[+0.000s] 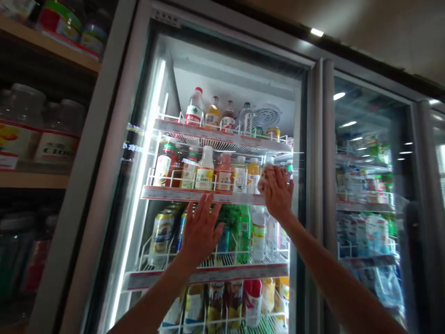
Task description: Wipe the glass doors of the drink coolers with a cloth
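A tall drinks fridge (215,60) with a glass door stands in front of me, lit inside. My left hand (200,229) is raised with fingers spread flat, palm towards the glass, at the level of the green bottles (243,229) and cans (162,232). My right hand (277,191) lies open against the glass near the door's right edge, over the second shelf (194,195) of juice bottles (205,169). Neither hand holds anything. The top shelf carries a few bottles (194,109).
A second glass-door fridge (368,185) stands to the right, with packaged goods inside. Wooden shelves (45,44) with jars and tubs (57,132) line the left side. Lower fridge shelves hold more bottles (253,299).
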